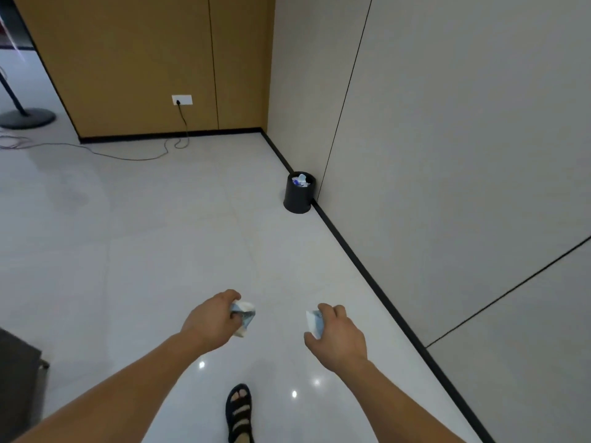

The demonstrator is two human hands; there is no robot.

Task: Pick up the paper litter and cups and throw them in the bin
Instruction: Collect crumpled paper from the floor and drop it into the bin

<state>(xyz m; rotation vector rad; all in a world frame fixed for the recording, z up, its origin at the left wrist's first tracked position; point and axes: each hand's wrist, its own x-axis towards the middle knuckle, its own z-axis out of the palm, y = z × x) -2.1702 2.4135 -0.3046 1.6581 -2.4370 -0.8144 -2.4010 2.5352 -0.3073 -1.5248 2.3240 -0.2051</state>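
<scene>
Crumpled paper [244, 318] sits pinched in the left hand [212, 321]; the right hand [335, 330] grips a second wad [313, 322]. Both hang above the floor [144, 251], well apart from the black bin [299, 199] against the wall [447, 139] ahead.

bin [298, 199] black | paper litter [245, 316] white-blue | floor [160, 251] pale grey

floor [160, 235]: glossy pale tile | bin [299, 196] by wall | cable [140, 159] | stand base [27, 119]
</scene>
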